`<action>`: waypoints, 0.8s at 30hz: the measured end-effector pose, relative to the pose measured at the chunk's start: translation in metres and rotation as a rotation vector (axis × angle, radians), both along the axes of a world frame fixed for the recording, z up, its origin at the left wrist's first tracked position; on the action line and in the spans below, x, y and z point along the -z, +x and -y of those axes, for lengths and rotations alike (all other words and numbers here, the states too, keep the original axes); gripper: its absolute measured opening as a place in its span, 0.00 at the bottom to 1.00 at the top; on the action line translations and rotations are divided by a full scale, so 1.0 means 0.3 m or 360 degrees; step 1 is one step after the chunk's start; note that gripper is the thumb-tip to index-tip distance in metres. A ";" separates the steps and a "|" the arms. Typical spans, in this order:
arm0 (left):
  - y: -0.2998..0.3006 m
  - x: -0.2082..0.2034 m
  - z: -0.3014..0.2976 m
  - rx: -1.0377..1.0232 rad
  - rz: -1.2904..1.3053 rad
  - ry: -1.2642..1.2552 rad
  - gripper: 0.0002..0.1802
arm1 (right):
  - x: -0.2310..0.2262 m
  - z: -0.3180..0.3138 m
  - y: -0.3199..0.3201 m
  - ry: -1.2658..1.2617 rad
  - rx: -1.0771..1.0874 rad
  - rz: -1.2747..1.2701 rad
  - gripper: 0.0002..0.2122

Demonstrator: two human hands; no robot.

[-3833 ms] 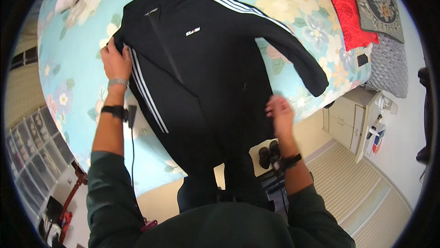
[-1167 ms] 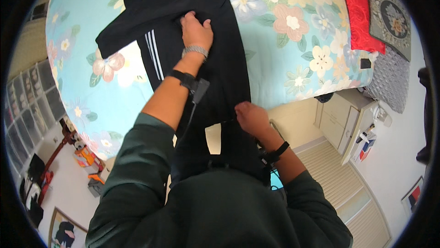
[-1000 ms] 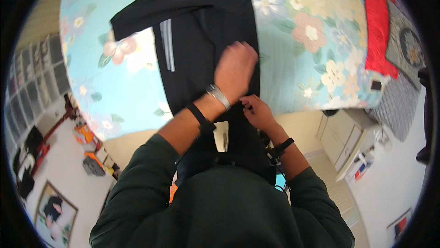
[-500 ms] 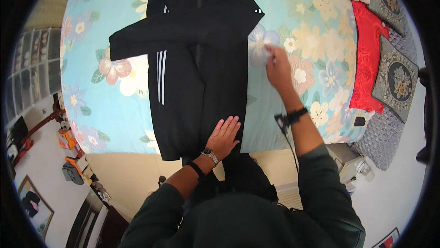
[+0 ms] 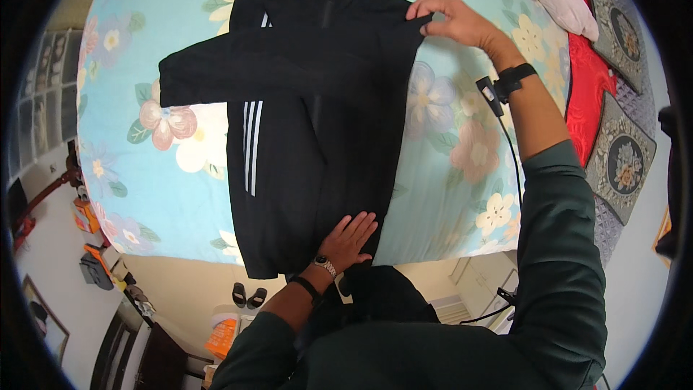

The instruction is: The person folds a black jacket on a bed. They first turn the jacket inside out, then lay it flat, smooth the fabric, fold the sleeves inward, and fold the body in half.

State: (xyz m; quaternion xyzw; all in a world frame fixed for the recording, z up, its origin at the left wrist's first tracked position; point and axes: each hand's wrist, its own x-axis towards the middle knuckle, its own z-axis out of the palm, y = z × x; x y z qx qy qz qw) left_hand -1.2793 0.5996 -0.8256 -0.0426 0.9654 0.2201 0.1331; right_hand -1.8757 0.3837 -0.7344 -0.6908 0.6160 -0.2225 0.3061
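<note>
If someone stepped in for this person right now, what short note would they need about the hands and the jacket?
Left hand: open, flat on the jacket's lower hem near the bed edge, pressing it down.
Right hand: pinching the jacket's right shoulder edge, arm stretched out over the bed.
Black jacket: lies front up on the floral bedsheet, collar away from the person. One sleeve is already folded across the chest, its cuff pointing left; white stripes show on the left side.
Done: jacket laid flat, one sleeve folded in.
Left, by the look of it: the right side that is pinched and the body are not yet folded.
</note>
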 end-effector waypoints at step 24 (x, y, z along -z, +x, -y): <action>-0.026 -0.191 1.710 -0.2628 -0.0476 -0.0005 0.41 | 0.441 -0.070 0.262 -0.0434 0.0987 -0.1113 0.09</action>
